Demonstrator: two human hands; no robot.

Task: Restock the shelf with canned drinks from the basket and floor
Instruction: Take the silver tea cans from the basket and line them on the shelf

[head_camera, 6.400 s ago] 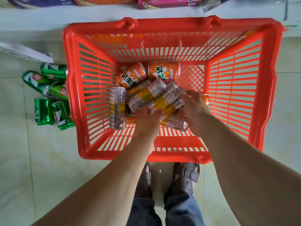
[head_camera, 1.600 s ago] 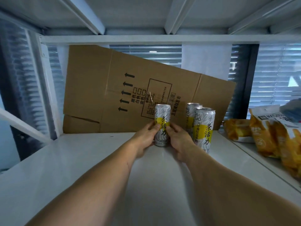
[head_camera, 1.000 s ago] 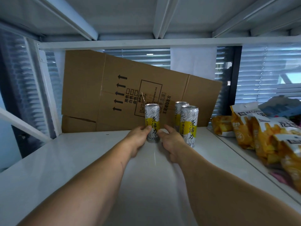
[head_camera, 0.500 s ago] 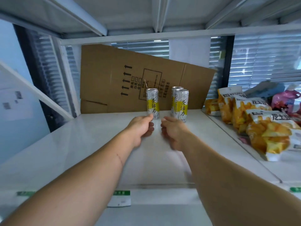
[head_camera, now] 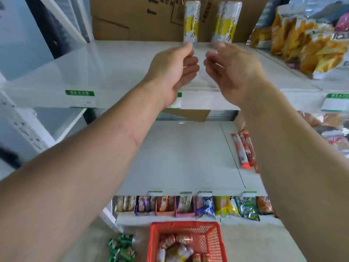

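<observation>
Three slim silver-and-yellow cans stand upright at the back of the white upper shelf (head_camera: 113,59): one can (head_camera: 191,21) on the left, and a pair (head_camera: 226,21) close together on the right. My left hand (head_camera: 175,67) and my right hand (head_camera: 232,69) hover over the shelf's front part, fingers loosely curled, holding nothing, a little short of the cans. Far below, the red basket (head_camera: 153,242) on the floor holds several orange and silver cans (head_camera: 177,246). Several green cans (head_camera: 120,248) lie on the floor to its left.
A flattened cardboard box (head_camera: 132,17) leans behind the cans. Yellow snack bags (head_camera: 306,40) fill the shelf section to the right. The shelf below carries red stick packs (head_camera: 243,150) at its right; the lowest shelf holds a row of small snack packets (head_camera: 188,205).
Both hands let go of the left can and drew back toward the shelf's front. My view tipped downward, bringing the lower shelves, basket and floor cans into sight.
</observation>
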